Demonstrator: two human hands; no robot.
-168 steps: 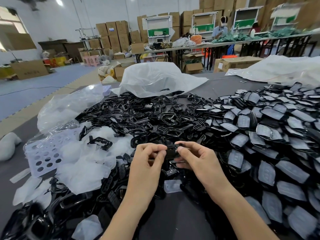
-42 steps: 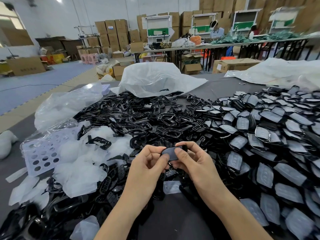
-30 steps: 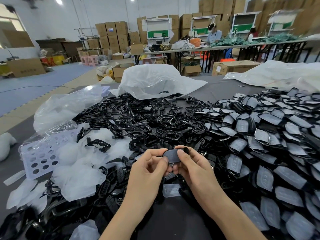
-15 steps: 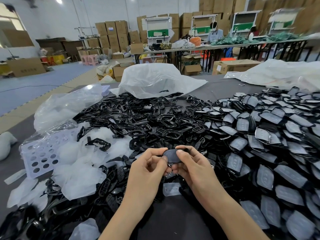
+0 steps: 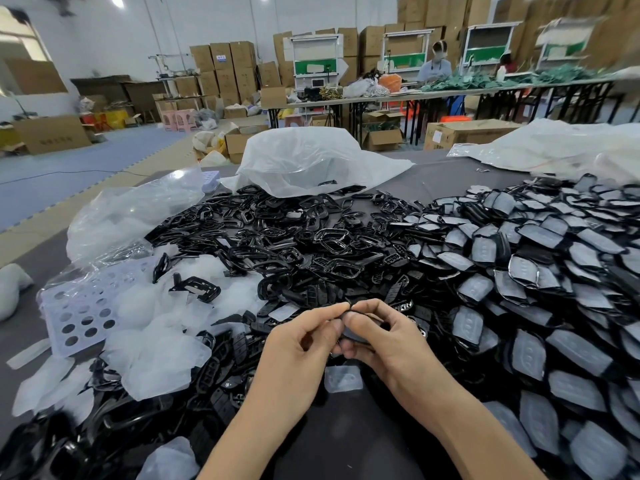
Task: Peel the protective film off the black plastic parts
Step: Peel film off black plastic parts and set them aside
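Glossy black parts (image 5: pixel 311 244), white film scraps (image 5: pixel 162 358), lilac sheet (image 5: pixel 79 308) patterned with holes.

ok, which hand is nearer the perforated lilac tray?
Left. The left hand is right of the tray, across peeled film; the right hand is further right. Both pinch one black part.

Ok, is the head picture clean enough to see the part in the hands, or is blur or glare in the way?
Head view: left hand, right hand and the black part they pinch are sharp, though fingers hide most of it; the shelving at top right is smeared; the ceiling lamp and window at left blow out; the glossy black frames carry small highlights.
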